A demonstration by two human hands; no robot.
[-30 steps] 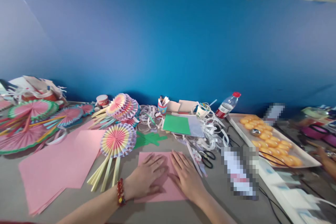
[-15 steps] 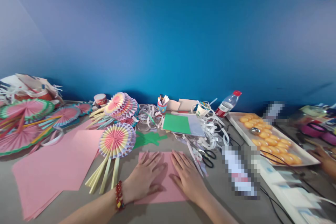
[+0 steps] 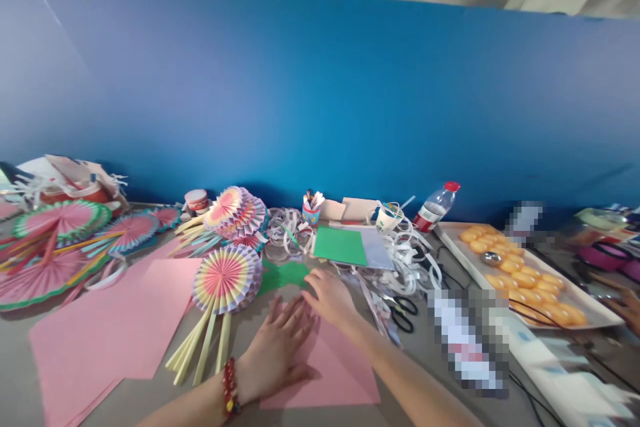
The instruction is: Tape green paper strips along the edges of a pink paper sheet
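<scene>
On the grey tabletop (image 3: 245, 330), a square pink paper sheet (image 3: 345, 373) is seen lying flat, matte and smooth, just right of a striped pleated paper fan (image 3: 227, 278). It is pressed down by the left hand (image 3: 277, 353), fingers spread flat. Its far edge is covered by the right hand (image 3: 330, 295), fingers curled; whether anything is gripped cannot be told.

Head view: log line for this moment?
left hand: flat on pink sheet | right hand: at sheet's far edge, by green cutout

Paper fans (image 3: 227, 278) crowd the desk's (image 3: 245, 328) left; a green sheet (image 3: 340, 245), scissors (image 3: 403, 312), bottle (image 3: 434, 207) and tray (image 3: 595, 307) sit right.
</scene>
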